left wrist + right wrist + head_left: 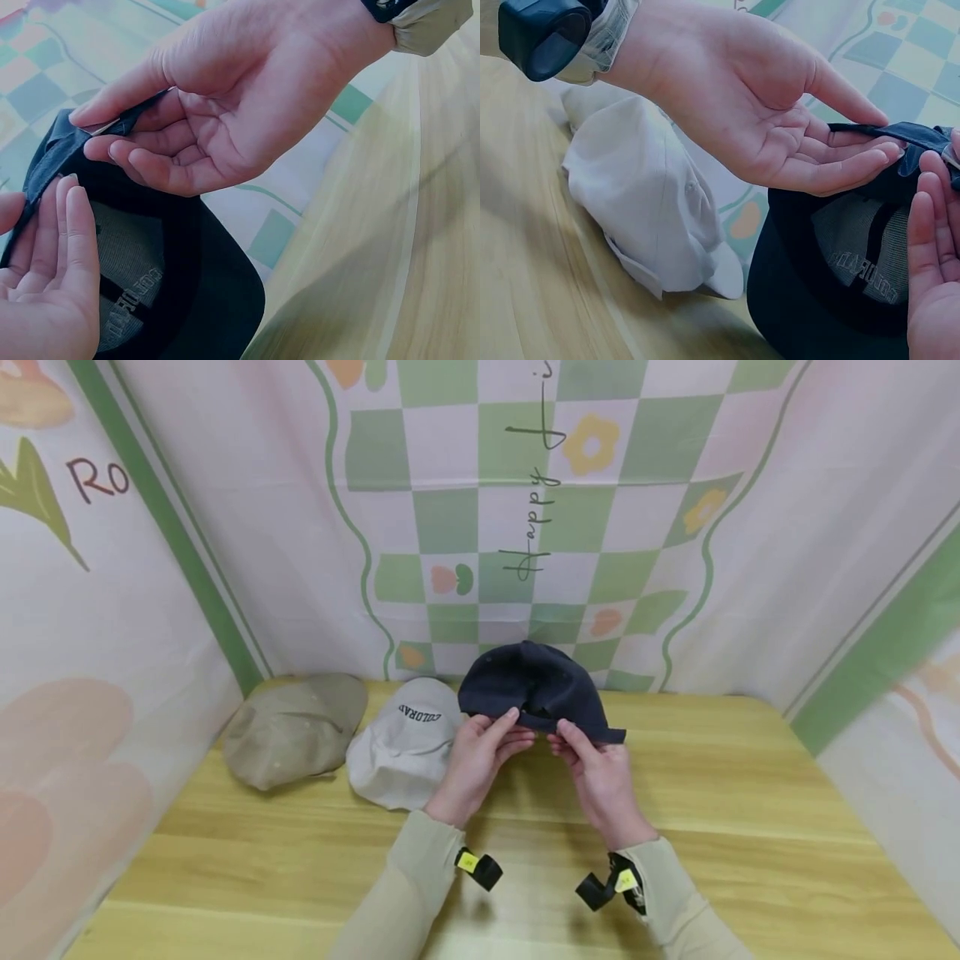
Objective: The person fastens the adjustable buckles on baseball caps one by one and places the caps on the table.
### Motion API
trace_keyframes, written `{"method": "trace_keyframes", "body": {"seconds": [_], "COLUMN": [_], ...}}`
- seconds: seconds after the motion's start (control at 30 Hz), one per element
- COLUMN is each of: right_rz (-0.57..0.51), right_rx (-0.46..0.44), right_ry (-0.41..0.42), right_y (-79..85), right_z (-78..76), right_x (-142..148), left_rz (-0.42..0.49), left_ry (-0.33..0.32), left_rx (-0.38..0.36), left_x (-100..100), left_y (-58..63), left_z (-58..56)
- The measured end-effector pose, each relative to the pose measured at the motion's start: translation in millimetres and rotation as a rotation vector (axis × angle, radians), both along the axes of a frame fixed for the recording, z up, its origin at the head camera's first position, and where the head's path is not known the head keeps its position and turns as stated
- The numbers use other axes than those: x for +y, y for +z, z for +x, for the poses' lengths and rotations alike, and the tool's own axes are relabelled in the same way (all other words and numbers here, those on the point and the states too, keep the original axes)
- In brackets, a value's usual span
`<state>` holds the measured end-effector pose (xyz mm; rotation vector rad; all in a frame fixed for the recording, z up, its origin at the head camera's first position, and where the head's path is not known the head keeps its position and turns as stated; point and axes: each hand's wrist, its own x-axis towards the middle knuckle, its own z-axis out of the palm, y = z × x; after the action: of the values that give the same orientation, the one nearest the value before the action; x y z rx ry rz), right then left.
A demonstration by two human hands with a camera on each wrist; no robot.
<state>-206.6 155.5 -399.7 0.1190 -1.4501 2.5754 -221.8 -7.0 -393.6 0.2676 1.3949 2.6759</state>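
Observation:
Both hands hold a navy baseball cap (532, 672) above the far side of the table. The left hand (476, 764) pinches the cap's band between thumb and fingers at its near edge. A short way along the same edge, the right hand (600, 772) does likewise. In the left wrist view, light lettering backs the inside of the crown (131, 270), which is open toward the camera. A thin loose strip (101, 129) shows by the right hand's thumb. Left of the hands lies a light grey cap (401, 768) with dark "COLORAD" lettering.
A khaki cap (288, 735) lies at the far left of the wooden table (712, 827), beside the grey one. Printed curtains (442, 518) with green checks rise right behind the table's back edge and along both sides. Black bands (480, 867) are on the wrists.

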Motion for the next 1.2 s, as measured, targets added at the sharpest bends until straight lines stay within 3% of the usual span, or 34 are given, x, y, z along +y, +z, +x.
{"method": "trace_keyframes", "body": {"seconds": [0.33, 0.5, 0.6, 0.7, 0.9, 1.2], "right_rz": [-0.020, -0.007, 0.010, 0.024, 0.030, 0.000], "right_rx": [0.019, -0.009, -0.024, -0.028, -0.015, 0.058], "right_ry": [0.012, 0.005, 0.005, 0.002, 0.000, 0.007], "right_y": [1.4, -0.2, -2.1, -4.0, -6.1, -4.2], "right_z": [1.6, 4.6, 7.2, 9.7, 12.2, 14.0], "right_x": [6.2, 11.1, 13.6, 15.4, 16.8, 19.9], "left_rz": [0.073, 0.305, 0.471, 0.532, 0.435, 0.309], "left_ry": [-0.019, -0.085, -0.077, -0.062, -0.062, -0.034], "left_rx": [-0.031, -0.155, -0.235, -0.287, -0.363, -0.372], "left_x": [-8.1, -15.7, -20.9, -24.7, -25.8, -22.6], "left_y": [8.2, 17.5, 22.7, 26.1, 27.6, 22.0], "left_z": [-4.9, -9.7, -12.1, -14.8, -17.2, -15.6]}}
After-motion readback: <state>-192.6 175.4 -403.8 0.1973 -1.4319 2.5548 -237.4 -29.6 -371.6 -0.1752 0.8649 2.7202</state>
